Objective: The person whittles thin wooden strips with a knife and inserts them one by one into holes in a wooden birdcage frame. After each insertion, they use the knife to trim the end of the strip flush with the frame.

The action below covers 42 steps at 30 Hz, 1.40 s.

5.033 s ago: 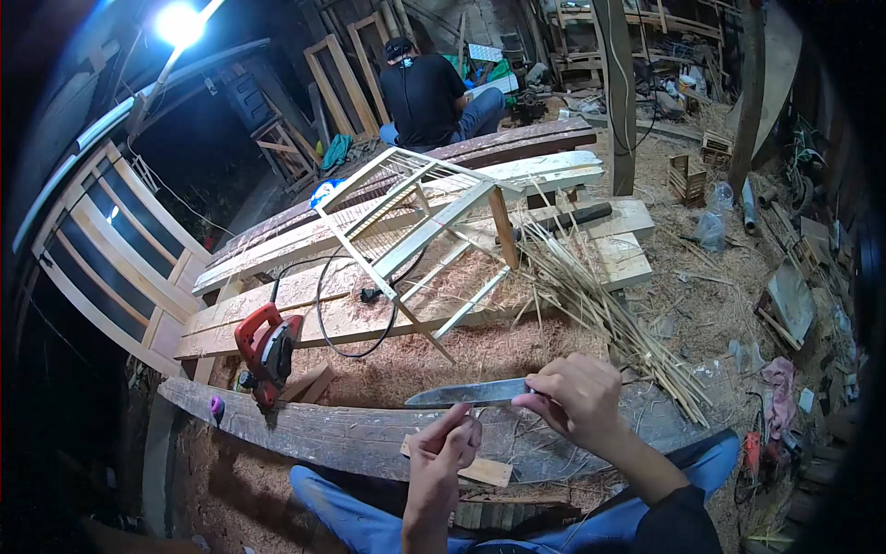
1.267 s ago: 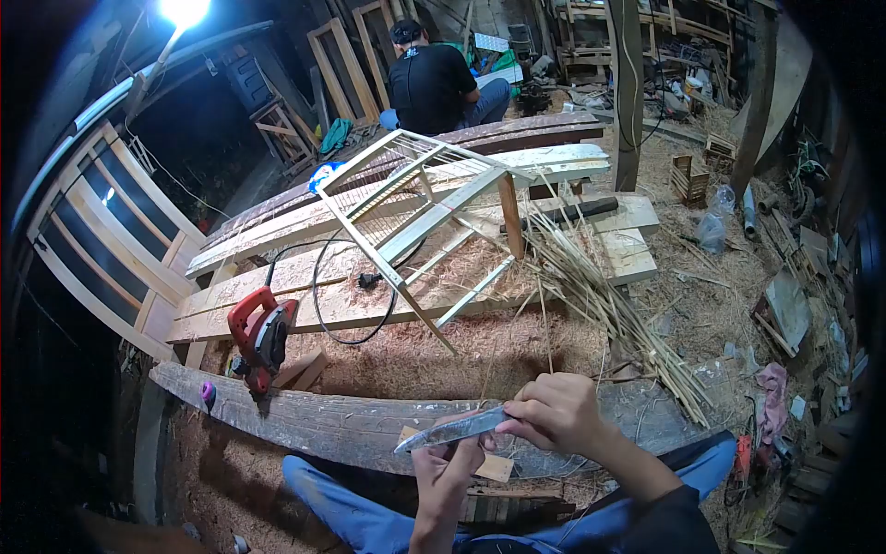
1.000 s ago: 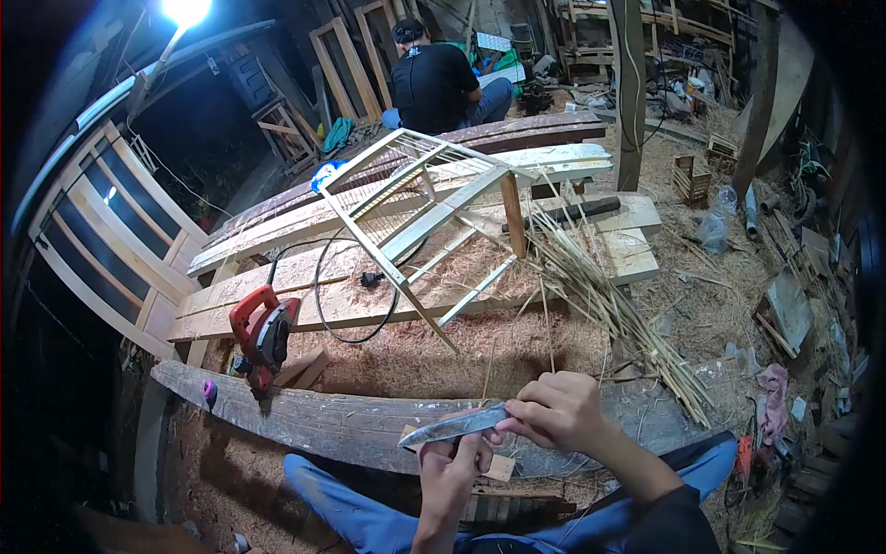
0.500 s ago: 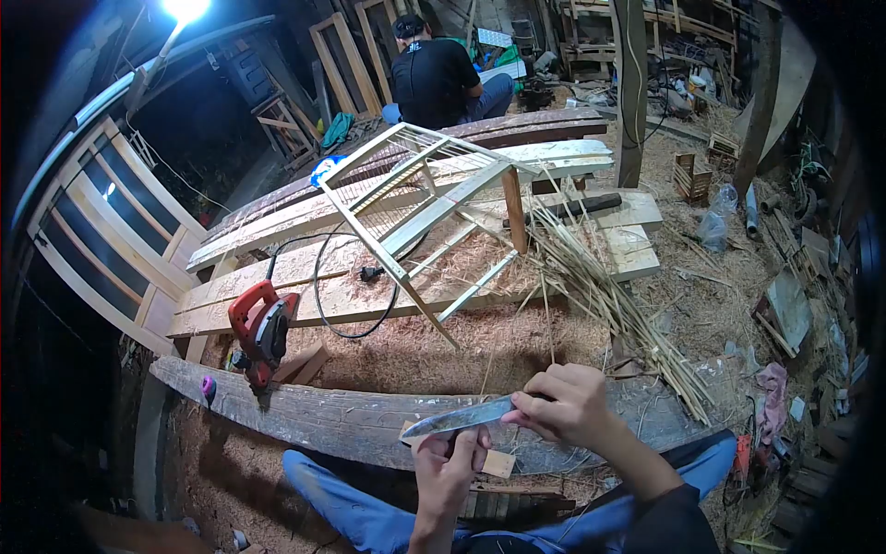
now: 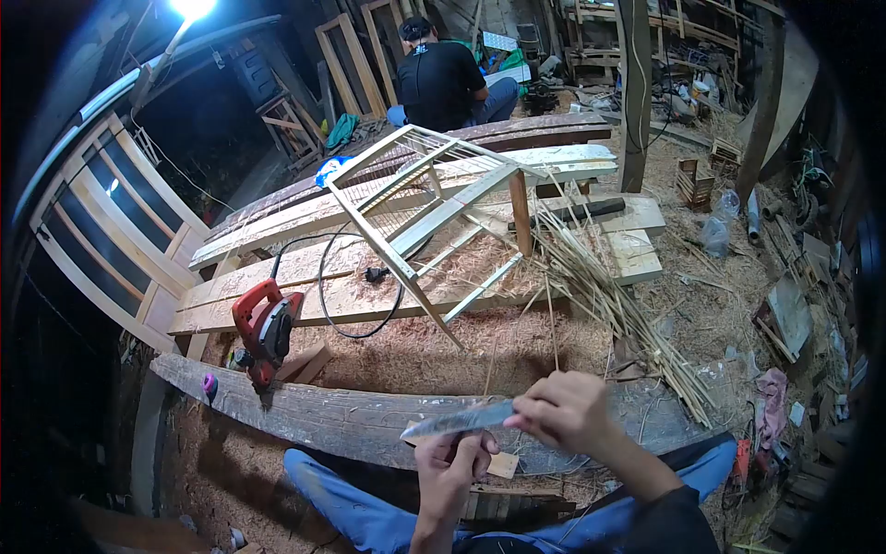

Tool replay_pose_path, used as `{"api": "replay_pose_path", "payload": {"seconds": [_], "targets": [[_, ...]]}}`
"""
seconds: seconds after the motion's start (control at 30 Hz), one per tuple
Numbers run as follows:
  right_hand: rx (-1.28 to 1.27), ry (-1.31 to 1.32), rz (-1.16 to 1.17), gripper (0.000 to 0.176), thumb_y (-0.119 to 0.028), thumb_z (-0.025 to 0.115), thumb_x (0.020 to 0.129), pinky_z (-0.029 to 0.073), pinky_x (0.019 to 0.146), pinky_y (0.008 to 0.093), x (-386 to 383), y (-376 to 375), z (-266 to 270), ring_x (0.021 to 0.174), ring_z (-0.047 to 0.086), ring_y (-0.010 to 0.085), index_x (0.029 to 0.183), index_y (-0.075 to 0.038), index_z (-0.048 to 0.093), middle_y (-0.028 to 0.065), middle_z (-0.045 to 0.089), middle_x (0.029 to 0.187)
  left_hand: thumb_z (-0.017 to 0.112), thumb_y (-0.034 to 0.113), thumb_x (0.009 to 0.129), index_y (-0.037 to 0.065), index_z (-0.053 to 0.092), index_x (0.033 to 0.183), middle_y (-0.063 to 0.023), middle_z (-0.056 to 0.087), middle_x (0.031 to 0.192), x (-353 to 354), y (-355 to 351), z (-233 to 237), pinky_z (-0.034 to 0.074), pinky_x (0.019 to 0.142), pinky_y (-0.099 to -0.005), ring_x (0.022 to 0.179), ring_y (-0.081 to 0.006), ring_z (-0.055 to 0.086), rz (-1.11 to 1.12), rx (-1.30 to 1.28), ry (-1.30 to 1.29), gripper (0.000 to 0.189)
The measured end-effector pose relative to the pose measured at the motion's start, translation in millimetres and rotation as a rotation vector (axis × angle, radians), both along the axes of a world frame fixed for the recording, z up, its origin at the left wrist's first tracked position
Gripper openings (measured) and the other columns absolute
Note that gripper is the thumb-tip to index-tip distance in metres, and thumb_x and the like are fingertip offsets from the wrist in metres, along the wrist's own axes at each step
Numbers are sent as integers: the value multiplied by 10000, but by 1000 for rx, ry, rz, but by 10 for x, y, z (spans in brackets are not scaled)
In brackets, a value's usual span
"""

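A long knife blade (image 5: 461, 420) lies across the space between my two hands, its tip pointing left. My right hand (image 5: 565, 411) is closed round the handle end of the knife. Just under the blade, my left hand (image 5: 452, 462) has its fingers curled; whatever they pinch is too small to make out. A small flat wooden piece (image 5: 502, 464) shows beside the left fingers, on the weathered plank (image 5: 323, 417) in front of me.
A slatted wooden frame (image 5: 452, 210) leans over the boards ahead. Thin bamboo strips (image 5: 618, 319) lie at its right. A red power planer (image 5: 265, 331) stands at the left, with a black cable. A person in black (image 5: 441, 83) sits farther back.
The view has shifted slightly. My right hand and the knife have moved a little relative to my left hand, and the blade's face now catches the light differently.
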State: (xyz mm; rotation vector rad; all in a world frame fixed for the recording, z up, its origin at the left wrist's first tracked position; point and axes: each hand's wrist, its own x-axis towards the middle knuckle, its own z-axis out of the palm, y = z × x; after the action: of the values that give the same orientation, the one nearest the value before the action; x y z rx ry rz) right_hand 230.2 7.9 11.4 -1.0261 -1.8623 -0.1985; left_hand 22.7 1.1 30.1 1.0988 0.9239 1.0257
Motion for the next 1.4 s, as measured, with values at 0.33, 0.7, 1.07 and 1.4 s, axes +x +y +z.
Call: {"api": "replay_pose_path", "payload": {"seconds": [0.33,0.7,1.07,1.4], "targets": [[26,-30,-12,216,-389,804,835,380,476,287,14,-11,24,578,541,112,866,-196,712,-54,597,712,575,55,1030,-27,597,1383,-6,528,726,-66,36,-72,277,466,-191,554,-33,386,-53,-170,-142,363],[18,-18,-69,218,-366,803,853,392,470,304,109,35,6,561,558,136,867,-167,713,-33,617,726,551,50,1033,-27,536,1454,48,408,703,-171,55,-135,284,482,-198,586,-41,351,-156,-194,-227,427],[12,-63,-14,219,-396,807,828,368,481,279,26,6,-15,586,540,113,882,-204,716,-65,598,734,536,53,1007,-61,456,1476,51,387,720,-92,84,-65,250,455,-193,560,-30,328,-136,-324,-208,489],[69,3,-170,247,-365,824,834,400,484,315,296,61,26,577,572,157,865,-160,688,-25,623,741,512,93,1039,-25,518,1472,64,318,690,-260,71,-91,250,480,-212,573,-45,296,-300,-287,-244,448]]}}
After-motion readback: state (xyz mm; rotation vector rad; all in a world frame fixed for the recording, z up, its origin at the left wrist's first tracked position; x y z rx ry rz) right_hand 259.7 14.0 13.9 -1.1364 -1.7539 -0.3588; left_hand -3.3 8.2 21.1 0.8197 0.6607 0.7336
